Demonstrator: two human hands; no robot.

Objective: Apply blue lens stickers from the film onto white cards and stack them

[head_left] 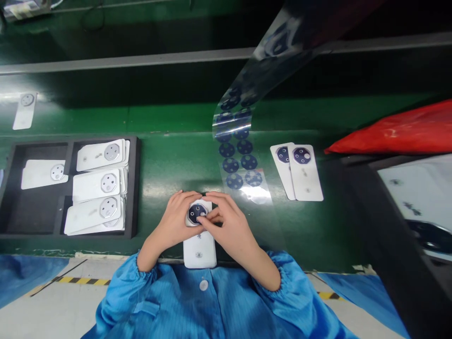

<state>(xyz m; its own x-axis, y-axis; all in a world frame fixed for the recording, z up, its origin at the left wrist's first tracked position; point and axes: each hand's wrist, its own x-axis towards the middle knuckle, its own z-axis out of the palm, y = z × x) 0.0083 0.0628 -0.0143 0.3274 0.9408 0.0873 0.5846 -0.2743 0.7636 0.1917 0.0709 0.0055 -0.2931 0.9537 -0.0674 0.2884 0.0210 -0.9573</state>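
Observation:
A white phone back cover (199,248) lies on the green bench right in front of me, its camera end pointing away. My left hand (175,217) curls round the left side of that end. My right hand (228,223) presses its fingertips onto a dark blue round sticker (195,213) sitting on the cover's camera ring. A clear film strip (237,141) carrying several dark blue round stickers hangs down from the upper right and ends on the bench just beyond my hands.
A black foam tray (134,188) at the left holds stacks of white covers (99,184). Two covers with blue stickers (298,170) lie to the right. One lone cover (24,110) rests far left. A red bag (395,129) and a dark bin (406,207) stand right.

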